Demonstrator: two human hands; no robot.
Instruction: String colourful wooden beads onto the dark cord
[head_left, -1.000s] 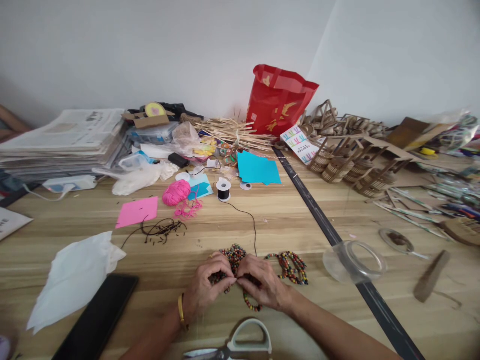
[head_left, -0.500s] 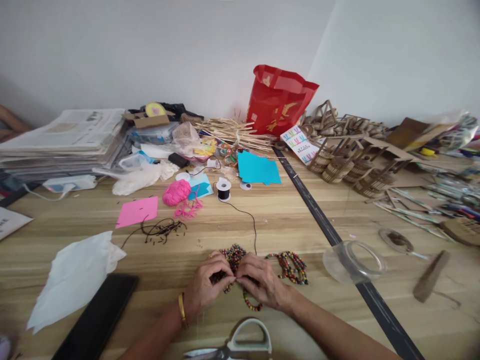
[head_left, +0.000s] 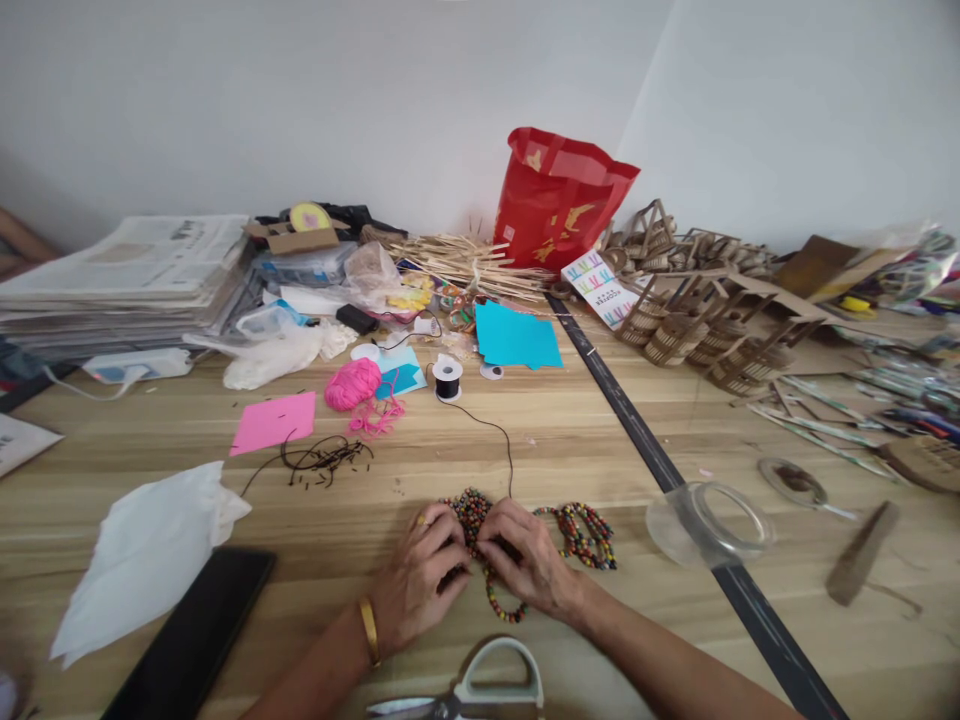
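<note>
At the near edge of the wooden table (head_left: 570,440), the scene was laid out thus:
White tissue (head_left: 146,555): seen at 9 o'clock from the hands, a dark phone (head_left: 195,640) beside it.
Left hand (head_left: 420,580): fingers were curled and pinched on the multicoloured bead cluster (head_left: 471,512), a gold bangle (head_left: 368,630) worn at the wrist.
Right hand (head_left: 529,562): pressed knuckle to knuckle against the left, fingers closed on the same bead cluster.
Black thread (head_left: 504,445): led toward 12 o'clock to a black spool (head_left: 447,380).
Scissors (head_left: 480,692): lay at 6 o'clock.
Finished bead strands (head_left: 585,535): rested at 3 o'clock, just beside the right hand.
Clear tape roll (head_left: 709,520): placed farther toward 3 o'clock.
</note>
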